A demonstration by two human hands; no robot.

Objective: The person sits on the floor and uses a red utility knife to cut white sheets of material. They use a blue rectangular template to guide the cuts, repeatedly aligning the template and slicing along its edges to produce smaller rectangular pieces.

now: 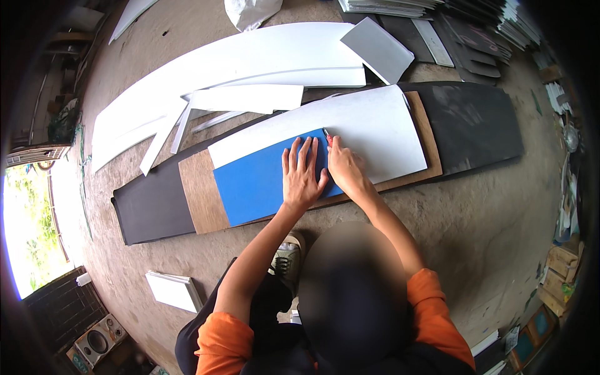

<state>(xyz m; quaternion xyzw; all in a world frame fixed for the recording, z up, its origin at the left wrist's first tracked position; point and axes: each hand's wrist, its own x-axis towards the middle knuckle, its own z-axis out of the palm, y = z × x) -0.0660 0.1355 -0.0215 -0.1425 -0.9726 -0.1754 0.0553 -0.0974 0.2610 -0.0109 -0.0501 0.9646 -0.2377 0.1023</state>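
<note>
A blue rectangular sheet [253, 178] lies over a larger white sheet [375, 134]. My left hand [301, 178] presses flat on the blue sheet near its right end, fingers spread. In my right hand [345, 165] is a red utility knife [329, 135], its tip at the blue sheet's far right corner. The fingers are wrapped round the knife's handle, so most of it is hidden. Beneath both sheets is a brown wooden board [203, 194], which rests on a long black sheet [153, 206] on the floor.
Long white sheets [250, 56] and cut white strips [164, 139] lie beyond the board. A grey panel [377, 50] leans over their right end. Stacked dark sheets [469, 44] sit at the far right. A small white stack [173, 291] is near my left knee, and a speaker [100, 340] stands at lower left.
</note>
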